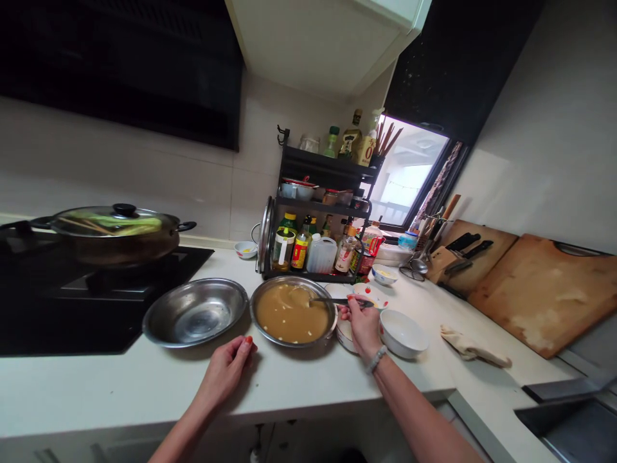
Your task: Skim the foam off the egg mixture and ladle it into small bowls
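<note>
Head view: right hand [361,325] grips utensil [332,301] in basin [332,321]; left hand [227,372] curled closed; rack [313,161] behind, bowls [403,337] alongside.

On our left, we see a glass-lidded pan [116,251] sitting on the black stove [62,328]. Ahead of us, a black rack [328,207] bears bottles [299,251] and jars [330,197] across 3 levels. To our right, we have 2 wooden cutting boards [549,283] leaning upright, a knife block [442,263], and a crumpled cloth [475,348] on the white counter [120,392].
</note>
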A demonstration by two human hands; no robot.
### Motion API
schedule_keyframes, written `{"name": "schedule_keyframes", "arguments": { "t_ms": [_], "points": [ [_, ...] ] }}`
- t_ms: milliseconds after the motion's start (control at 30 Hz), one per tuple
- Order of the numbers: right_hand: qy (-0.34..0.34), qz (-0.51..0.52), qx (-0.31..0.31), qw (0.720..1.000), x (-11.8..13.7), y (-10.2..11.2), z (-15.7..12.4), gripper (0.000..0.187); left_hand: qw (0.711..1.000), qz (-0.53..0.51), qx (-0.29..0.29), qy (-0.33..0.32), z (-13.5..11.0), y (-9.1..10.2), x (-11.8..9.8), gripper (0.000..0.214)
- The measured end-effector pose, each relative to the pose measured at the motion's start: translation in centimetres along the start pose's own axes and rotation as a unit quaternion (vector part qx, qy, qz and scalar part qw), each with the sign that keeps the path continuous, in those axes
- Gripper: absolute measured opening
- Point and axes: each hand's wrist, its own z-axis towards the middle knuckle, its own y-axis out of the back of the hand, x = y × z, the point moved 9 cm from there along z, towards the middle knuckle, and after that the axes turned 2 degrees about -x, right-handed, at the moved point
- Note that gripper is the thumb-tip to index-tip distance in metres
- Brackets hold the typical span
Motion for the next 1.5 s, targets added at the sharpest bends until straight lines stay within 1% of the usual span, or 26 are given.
{"name": "schedule_keyframes", "arguments": {
  "t_ms": [133, 367, 533, 667, 800, 967, 1100, 1200, 1267, 1333, 1433, 1500],
  "points": [
    [-0.013, 0.045, -0.013, 0.999, 1.1, 0.8, 0.2, 0.035, 1.000, -0.014, 0.003, 0.006, 0.1, -0.1, 0.4, 0.054],
    [-0.024, 0.050, -0.015, 0.998, 2.7, 2.1, 0.1, 0.044, 1.000, 0.001, 0.004, 0.007, 0.1, -0.1, 0.5, 0.054],
    [-0.034, 0.047, -0.005, 0.998, 3.9, 2.9, 0.0, 0.039, 1.000, 0.011, 0.003, 0.001, 0.1, 0.0, 0.5, 0.053],
    [-0.028, 0.040, -0.015, 0.999, 5.3, 4.2, 0.6, 0.035, 1.000, 0.011, 0.006, -0.004, 0.0, 0.0, 0.6, 0.052],
    [-0.008, 0.032, -0.046, 0.998, 6.8, 6.6, 2.0, 0.032, 1.000, 0.024, 0.005, 0.000, 0.0, 0.0, 0.3, 0.056],
    [0.055, 0.020, -0.107, 0.993, 8.7, 10.8, 4.7, 0.032, 0.999, 0.031, 0.007, 0.002, -0.1, -0.1, -0.2, 0.058],
    [0.091, -0.024, -0.165, 0.982, 9.3, 14.1, 6.6, 0.031, 0.999, 0.033, 0.006, 0.005, -0.1, 0.0, 0.1, 0.057],
    [0.112, -0.087, -0.195, 0.971, 9.3, 15.8, 7.3, 0.033, 0.999, 0.034, 0.005, 0.011, 0.0, 0.1, 0.6, 0.059],
    [0.118, -0.117, -0.194, 0.967, 9.0, 16.4, 7.4, 0.035, 0.999, 0.033, 0.005, 0.012, 0.2, 0.2, 0.8, 0.060],
    [0.118, -0.143, -0.179, 0.966, 8.5, 16.5, 7.3, 0.038, 0.999, 0.032, 0.004, 0.008, 0.3, 0.2, 0.9, 0.060],
    [0.133, -0.216, -0.132, 0.958, 8.1, 15.9, 6.8, 0.042, 0.999, 0.032, 0.003, 0.003, 0.3, 0.2, 0.7, 0.059],
    [0.158, -0.262, -0.092, 0.948, 8.3, 15.0, 6.2, 0.043, 0.999, 0.033, 0.003, 0.003, 0.2, 0.1, 0.5, 0.060]
  ]
}}
